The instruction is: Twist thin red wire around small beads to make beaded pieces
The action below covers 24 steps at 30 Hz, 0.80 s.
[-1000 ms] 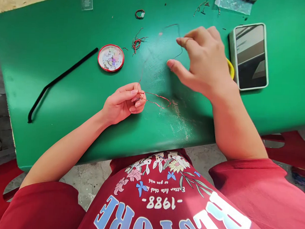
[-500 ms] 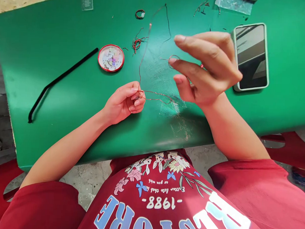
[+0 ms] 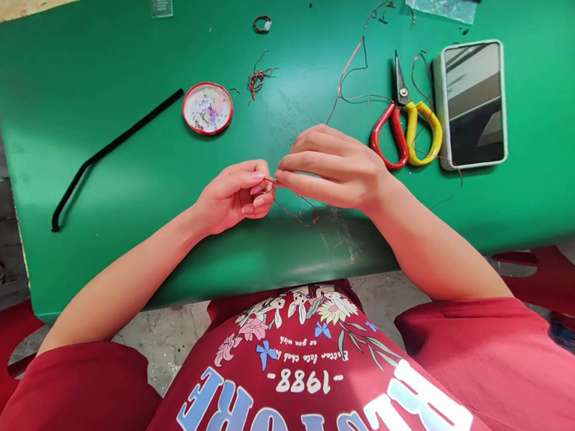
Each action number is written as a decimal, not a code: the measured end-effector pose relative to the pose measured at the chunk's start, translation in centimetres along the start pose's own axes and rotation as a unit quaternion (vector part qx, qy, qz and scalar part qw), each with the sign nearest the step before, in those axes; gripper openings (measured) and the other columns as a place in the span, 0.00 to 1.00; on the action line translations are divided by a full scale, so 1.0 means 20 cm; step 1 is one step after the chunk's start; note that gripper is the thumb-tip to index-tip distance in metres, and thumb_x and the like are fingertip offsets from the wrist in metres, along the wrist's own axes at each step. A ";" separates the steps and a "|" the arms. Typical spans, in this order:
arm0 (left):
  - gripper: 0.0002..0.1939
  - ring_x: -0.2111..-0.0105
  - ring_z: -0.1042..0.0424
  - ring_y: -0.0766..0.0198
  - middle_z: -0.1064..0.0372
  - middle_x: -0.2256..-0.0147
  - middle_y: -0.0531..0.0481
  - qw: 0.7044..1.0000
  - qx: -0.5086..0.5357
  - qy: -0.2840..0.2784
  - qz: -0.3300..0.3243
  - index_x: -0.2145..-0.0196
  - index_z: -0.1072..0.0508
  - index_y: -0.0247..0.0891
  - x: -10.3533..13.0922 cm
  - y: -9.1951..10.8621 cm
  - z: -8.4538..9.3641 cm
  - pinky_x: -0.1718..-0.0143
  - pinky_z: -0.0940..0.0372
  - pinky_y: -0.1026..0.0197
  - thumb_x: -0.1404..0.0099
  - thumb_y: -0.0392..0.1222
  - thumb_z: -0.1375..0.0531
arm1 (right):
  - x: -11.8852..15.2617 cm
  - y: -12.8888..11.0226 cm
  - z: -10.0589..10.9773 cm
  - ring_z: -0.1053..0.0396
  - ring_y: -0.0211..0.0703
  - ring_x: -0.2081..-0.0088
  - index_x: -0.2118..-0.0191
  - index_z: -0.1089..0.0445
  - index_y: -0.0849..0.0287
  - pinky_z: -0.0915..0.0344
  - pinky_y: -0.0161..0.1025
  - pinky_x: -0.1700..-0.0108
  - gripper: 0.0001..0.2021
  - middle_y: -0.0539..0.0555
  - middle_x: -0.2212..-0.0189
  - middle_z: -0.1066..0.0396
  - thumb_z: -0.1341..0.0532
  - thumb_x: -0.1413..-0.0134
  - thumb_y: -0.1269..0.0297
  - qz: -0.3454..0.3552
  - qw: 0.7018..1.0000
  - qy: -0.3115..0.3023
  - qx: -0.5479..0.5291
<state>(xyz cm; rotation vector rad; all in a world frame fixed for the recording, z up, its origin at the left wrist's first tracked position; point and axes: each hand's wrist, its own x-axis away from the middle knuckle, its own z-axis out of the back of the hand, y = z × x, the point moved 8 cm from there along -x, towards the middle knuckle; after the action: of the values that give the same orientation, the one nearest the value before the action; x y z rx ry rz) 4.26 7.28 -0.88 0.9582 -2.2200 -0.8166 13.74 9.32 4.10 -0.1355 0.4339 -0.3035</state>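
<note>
My left hand [image 3: 234, 198] is closed in a pinch on a thin reddish-brown cord [image 3: 294, 214], which hangs in a loop to the right of the fingers. Bent over from the right, my right hand [image 3: 339, 167] has its fingertips pressed together on the cord, close against the left thumb and forefinger. Exactly what sits between those fingertips is hidden. From behind the right hand a dark and red strand [image 3: 339, 91] runs up the table and bends back toward the scissors [image 3: 403, 97], which have one red and one yellow handle.
A red-rimmed lid [image 3: 207, 108] holds many tiny beads. Behind it lie a knotted red-black cord [image 3: 257, 80] and a small ring-shaped cord piece [image 3: 263, 24]. A black bent rod [image 3: 117, 147] lies left, a phone [image 3: 475, 106] right. A clear plastic bag [image 3: 440, 7] lies at the back.
My right hand has come down and left to my left hand, its spread fingers closing on the cord. The scissors are now uncovered. The long strand has swung right; my left hand has barely moved.
</note>
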 end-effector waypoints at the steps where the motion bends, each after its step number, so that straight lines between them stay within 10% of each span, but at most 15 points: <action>1: 0.23 0.84 0.45 0.78 0.43 0.82 0.57 1.000 0.001 -0.004 0.001 0.79 0.42 0.36 0.00 0.00 0.00 0.82 0.49 0.72 0.42 0.48 0.32 | 0.00 0.00 0.00 0.26 0.39 0.55 0.57 0.27 0.56 0.25 0.45 0.54 0.18 0.50 0.58 0.27 0.54 0.26 0.60 0.002 1.000 0.002 -0.002; 5: 0.23 0.84 0.45 0.77 0.42 0.82 0.56 1.000 -0.008 -0.019 -0.006 0.79 0.41 0.35 0.00 0.00 -0.01 0.82 0.49 0.71 0.41 0.48 0.32 | 0.01 0.01 0.03 0.30 0.35 0.63 0.58 0.27 0.56 0.30 0.38 0.62 0.18 0.49 0.66 0.30 0.54 0.26 0.62 -0.005 0.996 0.081 0.033; 17: 0.17 0.77 0.37 0.73 0.32 0.76 0.51 0.978 -0.155 -0.105 -0.090 0.75 0.29 0.34 0.03 -0.01 -0.06 0.76 0.41 0.68 0.33 0.48 0.36 | 0.07 0.19 0.03 0.47 0.34 0.77 0.76 0.42 0.55 0.42 0.36 0.70 0.17 0.46 0.82 0.43 0.42 0.36 0.59 -0.318 0.930 0.159 -0.088; 24: 0.18 0.79 0.38 0.73 0.34 0.77 0.53 0.990 -0.087 -0.019 -0.111 0.74 0.32 0.36 0.02 0.03 0.00 0.78 0.43 0.68 0.36 0.50 0.34 | 0.08 0.27 -0.01 0.40 0.35 0.77 0.71 0.38 0.54 0.38 0.36 0.67 0.08 0.46 0.79 0.36 0.42 0.42 0.69 -0.351 0.925 0.116 -0.088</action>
<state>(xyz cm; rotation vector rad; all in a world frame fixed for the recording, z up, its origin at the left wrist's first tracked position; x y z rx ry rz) 3.80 7.23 -0.34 1.1245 -2.0554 -1.1184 16.42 13.84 2.27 -0.4381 0.6404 -0.9964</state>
